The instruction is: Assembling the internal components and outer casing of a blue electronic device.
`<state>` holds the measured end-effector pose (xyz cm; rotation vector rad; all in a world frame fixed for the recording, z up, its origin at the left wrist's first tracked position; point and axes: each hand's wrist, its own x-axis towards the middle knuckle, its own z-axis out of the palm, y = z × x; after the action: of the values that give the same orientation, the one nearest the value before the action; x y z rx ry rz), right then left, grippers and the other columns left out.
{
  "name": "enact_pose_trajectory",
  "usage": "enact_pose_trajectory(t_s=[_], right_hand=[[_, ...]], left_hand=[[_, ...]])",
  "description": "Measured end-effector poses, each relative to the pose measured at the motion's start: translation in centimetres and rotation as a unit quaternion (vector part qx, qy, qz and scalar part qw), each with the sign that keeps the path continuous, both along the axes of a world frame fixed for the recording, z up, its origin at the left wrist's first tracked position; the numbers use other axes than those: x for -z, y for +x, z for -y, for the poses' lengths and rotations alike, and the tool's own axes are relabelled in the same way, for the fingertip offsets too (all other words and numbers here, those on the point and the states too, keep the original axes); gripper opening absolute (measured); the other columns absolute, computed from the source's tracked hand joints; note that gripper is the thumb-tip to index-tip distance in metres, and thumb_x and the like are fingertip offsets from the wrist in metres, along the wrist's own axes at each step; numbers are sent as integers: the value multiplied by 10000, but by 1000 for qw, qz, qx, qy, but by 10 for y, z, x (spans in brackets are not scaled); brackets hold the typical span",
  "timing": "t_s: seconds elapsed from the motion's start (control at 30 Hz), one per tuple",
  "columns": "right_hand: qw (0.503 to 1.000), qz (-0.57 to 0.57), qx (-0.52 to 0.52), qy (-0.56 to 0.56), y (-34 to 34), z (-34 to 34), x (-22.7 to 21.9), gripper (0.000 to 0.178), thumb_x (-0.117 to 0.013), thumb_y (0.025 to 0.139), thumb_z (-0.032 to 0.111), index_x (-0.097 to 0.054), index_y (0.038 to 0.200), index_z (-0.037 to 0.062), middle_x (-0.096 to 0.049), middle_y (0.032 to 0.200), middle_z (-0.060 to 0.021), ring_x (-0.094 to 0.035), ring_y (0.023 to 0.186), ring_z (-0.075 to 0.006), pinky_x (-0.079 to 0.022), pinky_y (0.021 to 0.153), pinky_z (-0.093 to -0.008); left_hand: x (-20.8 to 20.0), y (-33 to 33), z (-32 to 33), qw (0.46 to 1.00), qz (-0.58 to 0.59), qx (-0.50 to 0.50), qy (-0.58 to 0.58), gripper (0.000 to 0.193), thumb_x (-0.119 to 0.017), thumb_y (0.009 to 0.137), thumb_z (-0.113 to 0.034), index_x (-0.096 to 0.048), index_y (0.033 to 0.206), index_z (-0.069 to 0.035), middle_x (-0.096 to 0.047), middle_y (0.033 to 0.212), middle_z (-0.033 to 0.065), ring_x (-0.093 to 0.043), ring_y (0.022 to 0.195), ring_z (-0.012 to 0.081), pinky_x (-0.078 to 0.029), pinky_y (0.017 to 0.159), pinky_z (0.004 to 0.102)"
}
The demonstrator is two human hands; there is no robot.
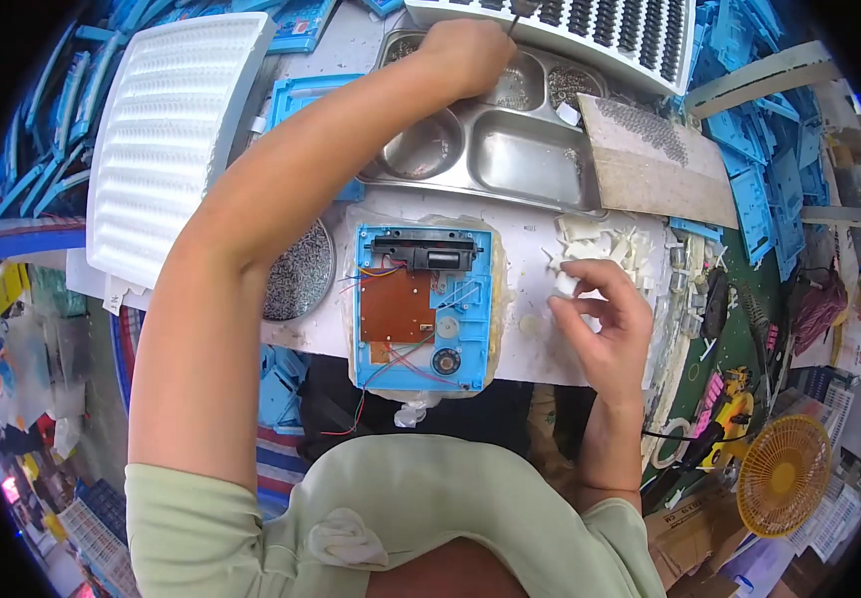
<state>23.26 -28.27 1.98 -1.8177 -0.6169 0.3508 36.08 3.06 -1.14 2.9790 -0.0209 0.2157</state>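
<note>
My left arm stretches far forward, and my left hand (pixel 468 56) is over the back of the metal compartment tray (pixel 530 204), beside the white tray of black parts (pixel 600 30). Its fingers are closed; what they pinch is too unclear to name. My right hand (pixel 610 324) pinches a small white plastic piece (pixel 565 286) between thumb and finger, next to a heap of white plastic pieces (pixel 615 244). Between my arms lies an open blue plastic casing (pixel 475 339), with a brown circuit board (pixel 396 307), a black mechanism (pixel 426 251) and loose thin wires.
A white ribbed tray (pixel 166 140) stands at the left. Below it is a round dish of small metal parts (pixel 301 274). Cardboard with small parts (pixel 660 164) overlaps the metal tray's right edge. Blue casings (pixel 749 149) pile up at the right; a yellow fan (pixel 784 475) stands at lower right.
</note>
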Motion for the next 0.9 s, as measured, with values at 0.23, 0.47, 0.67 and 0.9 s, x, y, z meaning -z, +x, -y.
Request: enact_pose_trajectory(t_s=[0.23,0.47,0.67,0.9], right_hand=[[975,-103,25,195,1,0,5,328,-725,829,-100,-620,1130,-22,-577,1126,-48,-551,1029,-123,-573,769,-223],[940,-155,-33,302,-36,-33,-8,357,-732,839,-98,-578,1159,-63,-610,1098,-111,-675,914,-164,-588,817,-289],[962,-15,-98,253,-61,-40,1,351,-788,793,-86,-623,1100,-55,-674,1051,-101,-688,921,-160,-579,836,-297],[966,112,-123,200,-64,-34,-4,342,-805,755,-74,-641,1048,-12,-712,927,-122,-704,831,-213,-566,735,-319]], left_hand=[[-45,-159,20,910,-5,-18,-413,159,-634,957,-106,-667,1074,-4,-723,890,81,-700,780,143,-552,682,273],[-59,-256,64,581,4,-111,-806,198,-628,998,-135,-614,1143,-1,-709,1010,129,-693,813,142,-564,701,239],[-24,-300,85,408,52,-67,-909,154,-624,1005,-124,-589,1116,-22,-698,980,104,-703,793,129,-620,707,292],[-22,-311,97,360,39,-117,-925,116,-619,1003,-95,-579,1076,-14,-694,995,123,-722,860,180,-631,737,294]])
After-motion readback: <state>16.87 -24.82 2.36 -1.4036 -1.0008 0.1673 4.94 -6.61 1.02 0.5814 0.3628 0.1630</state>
